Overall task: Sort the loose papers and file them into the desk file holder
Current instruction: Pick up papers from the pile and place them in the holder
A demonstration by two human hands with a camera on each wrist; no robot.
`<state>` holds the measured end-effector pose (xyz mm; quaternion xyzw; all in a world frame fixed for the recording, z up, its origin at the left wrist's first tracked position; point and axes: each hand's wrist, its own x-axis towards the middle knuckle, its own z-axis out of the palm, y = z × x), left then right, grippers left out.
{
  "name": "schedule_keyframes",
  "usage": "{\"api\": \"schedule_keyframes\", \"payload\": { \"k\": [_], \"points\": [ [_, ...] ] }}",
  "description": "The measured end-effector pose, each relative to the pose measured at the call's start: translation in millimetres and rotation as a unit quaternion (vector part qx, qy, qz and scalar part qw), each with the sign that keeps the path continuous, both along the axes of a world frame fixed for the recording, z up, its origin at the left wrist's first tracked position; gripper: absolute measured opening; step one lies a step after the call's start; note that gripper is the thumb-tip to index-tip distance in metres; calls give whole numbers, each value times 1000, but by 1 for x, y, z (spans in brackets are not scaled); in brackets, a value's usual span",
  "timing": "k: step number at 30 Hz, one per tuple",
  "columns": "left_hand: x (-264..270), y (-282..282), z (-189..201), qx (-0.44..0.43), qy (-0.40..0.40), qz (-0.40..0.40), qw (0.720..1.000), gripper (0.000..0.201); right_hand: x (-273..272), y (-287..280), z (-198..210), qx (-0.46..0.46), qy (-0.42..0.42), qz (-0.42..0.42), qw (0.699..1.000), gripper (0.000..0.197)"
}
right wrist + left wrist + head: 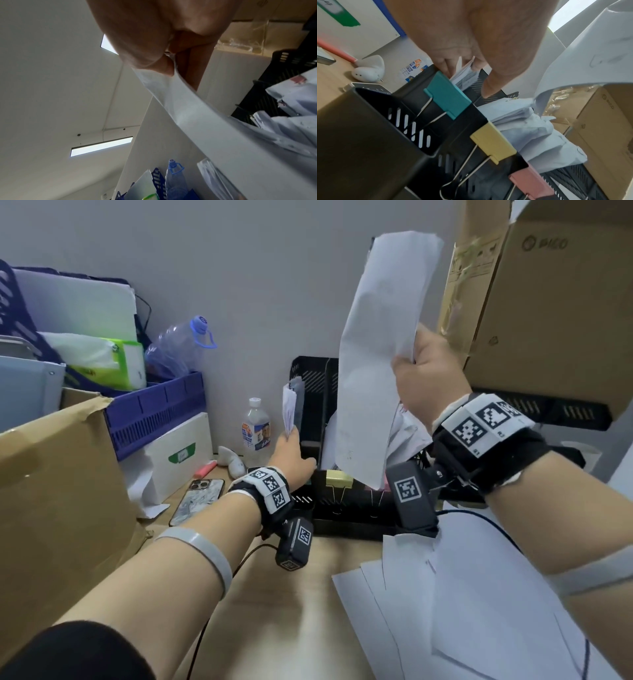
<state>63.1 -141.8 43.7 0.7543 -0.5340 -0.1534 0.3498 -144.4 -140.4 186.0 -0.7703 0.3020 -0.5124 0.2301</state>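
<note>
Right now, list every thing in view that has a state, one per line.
right hand: grips raised sheets
raised sheets: held upright above holder
left hand: holds small paper bundle
small paper bundle: upright, at holder's left slot
desk file holder: crumpled papers inside
teal clip: clamped on holder's rim
yellow clip: clamped on rim
loose papers: flat on desk
small bottle: capped, upright

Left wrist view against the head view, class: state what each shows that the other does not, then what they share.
Only the left wrist view shows the teal binder clip and the pink binder clip on the black file holder. Only the head view shows the phone, the loose sheets on the desk and the right hand. Both show the yellow binder clip and the left hand gripping a folded paper bundle.
</note>
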Motion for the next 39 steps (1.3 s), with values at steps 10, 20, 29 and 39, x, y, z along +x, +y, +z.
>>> {"api": "schedule_keyframes", "payload": {
  "k": [10, 20, 29, 39],
  "points": [
    [9, 6, 4, -57, 57, -16, 997, 73, 73, -41, -6, 11, 50, 12, 999, 52],
    [21, 8, 7, -51, 82, -30, 995, 74, 114, -69, -30, 45, 25, -34, 998, 43],
    [25, 10, 6, -43, 116, -28, 992, 73, 120, -60, -1, -3, -46, -41, 998, 48],
    [23, 14, 10, -29, 126, -22, 991, 77, 119, -52, 20, -22, -93, -99, 991, 38]
  ]
}}
